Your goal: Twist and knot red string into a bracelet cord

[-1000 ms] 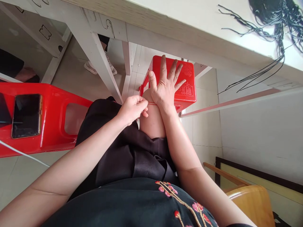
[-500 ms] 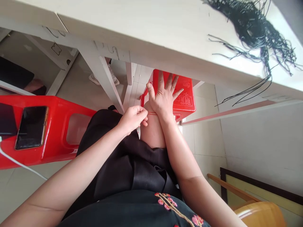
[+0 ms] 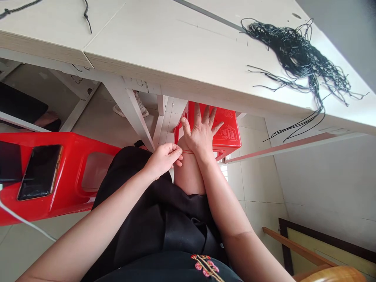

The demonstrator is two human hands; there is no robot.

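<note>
My left hand (image 3: pixel 163 159) is closed in a pinch on a thin reddish cord (image 3: pixel 188 152). The cord stretches across my bare leg (image 3: pixel 188 176) to the edge of my right hand (image 3: pixel 200 137). With fingers spread wide, my right hand lies palm down over the leg near the knee, the cord's far end passing out of sight under its heel. How the cord is held down there is hidden.
Above my knees runs a pale table edge (image 3: pixel 147 80), bearing a tangled bundle of black cords (image 3: pixel 296 51). A red stool (image 3: pixel 232 133) stands beyond my leg. On the left, a red stool (image 3: pixel 70 156) carries a phone (image 3: pixel 39 170). Another person's shoe (image 3: pixel 141 106) shows under the table.
The view has tilted up, so more of the tabletop shows and things sit lower in the picture. Both hands keep nearly the same pose, with the cord still in my left fingers.
</note>
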